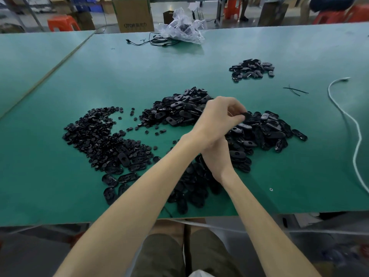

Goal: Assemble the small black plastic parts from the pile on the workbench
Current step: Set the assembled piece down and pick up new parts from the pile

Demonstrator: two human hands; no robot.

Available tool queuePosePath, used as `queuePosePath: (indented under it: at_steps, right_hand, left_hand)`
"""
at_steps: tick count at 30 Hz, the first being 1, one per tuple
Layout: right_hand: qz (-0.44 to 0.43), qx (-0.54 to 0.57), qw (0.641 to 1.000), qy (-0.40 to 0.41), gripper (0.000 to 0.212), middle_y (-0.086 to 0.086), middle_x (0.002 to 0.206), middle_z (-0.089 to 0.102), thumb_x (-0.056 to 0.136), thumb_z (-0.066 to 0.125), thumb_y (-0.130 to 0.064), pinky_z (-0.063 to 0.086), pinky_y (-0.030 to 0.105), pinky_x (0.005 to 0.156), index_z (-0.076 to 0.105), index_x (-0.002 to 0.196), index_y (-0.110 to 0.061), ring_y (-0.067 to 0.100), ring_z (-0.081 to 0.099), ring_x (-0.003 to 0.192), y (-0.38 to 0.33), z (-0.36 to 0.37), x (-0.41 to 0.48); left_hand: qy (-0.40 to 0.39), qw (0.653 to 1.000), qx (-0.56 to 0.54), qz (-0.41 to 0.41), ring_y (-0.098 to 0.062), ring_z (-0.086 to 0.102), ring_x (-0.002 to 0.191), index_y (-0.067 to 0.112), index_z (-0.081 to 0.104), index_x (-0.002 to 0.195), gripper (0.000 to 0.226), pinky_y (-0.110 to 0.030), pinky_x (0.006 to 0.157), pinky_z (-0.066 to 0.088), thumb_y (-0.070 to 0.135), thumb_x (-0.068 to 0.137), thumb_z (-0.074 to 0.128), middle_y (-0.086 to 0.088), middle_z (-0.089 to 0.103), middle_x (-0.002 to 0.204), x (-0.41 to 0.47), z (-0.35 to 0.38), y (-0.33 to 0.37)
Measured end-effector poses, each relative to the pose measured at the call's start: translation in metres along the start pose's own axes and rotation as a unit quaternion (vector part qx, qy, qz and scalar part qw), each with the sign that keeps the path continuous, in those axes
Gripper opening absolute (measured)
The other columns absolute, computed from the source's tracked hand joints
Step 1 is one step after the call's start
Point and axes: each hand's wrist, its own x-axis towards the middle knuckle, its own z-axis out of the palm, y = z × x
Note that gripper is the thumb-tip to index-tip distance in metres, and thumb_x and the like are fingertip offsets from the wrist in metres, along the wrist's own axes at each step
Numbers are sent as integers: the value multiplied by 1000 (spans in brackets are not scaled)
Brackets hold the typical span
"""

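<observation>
A small black plastic part (245,115) is pinched in the curled fingers of the left hand (219,118), just above the big pile of black oval plastic parts (179,110) on the green workbench (99,76). The right hand (216,156) is crossed under the left wrist. Its fingers are hidden, so it cannot be told how they lie.

Factory assembly floor, green workbench (60,80), cardboard boxes (132,15), plastic stools (62,23), parts piles (103,136)

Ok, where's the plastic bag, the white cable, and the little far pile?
plastic bag (182,27): head view, crumpled middle.
white cable (344,78): head view, far end.
little far pile (252,68): head view, pile's middle.
</observation>
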Motion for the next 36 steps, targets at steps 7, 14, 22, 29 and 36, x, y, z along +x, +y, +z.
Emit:
queuePosePath:
  at_steps: [7,14,22,29,36]
  right_hand:
    - [70,260,962,-47,30,7,86,74,111,37,1,57,23,72,64,118,11,12,70,78,3,-7,4]
    - [59,249,967,-20,24,13,96,73,107,47,5,58,30,79,66,118,14,22,67,86,3,-5,5]
    - [27,106,994,20,18,25,73,68,96,48,13,45,34,57,66,96,13,23,54,57,-9,-4,0]
    - [32,186,982,-4,21,18,96,77,107,57,-9,60,30,66,71,110,6,27,73,74,-8,-3,3]
    - [13,218,976,20,20,17,111,76,109,53,-9,63,34,88,68,117,2,26,78,98,-7,-1,2]
  left_hand:
    - [-51,995,-52,-72,-18,76,74,4,73,111,19,-21,67,59,16,96,72,-7,77,92,25,39,6]
    - [-54,991,-90,-83,-15,77,80,10,72,118,20,-19,65,56,13,102,61,-4,78,104,26,40,3]
    - [64,984,-136,-98,-15,76,72,9,73,104,22,-25,61,58,-1,101,53,-3,77,95,23,14,-9]
    - [176,967,-143,-116,-16,73,68,7,70,101,23,-19,57,51,-1,103,49,-3,75,90,10,-5,-31]
    - [139,980,-98,-98,-22,74,76,3,71,104,20,-16,63,51,-2,102,53,-9,76,95,-9,-49,-45]
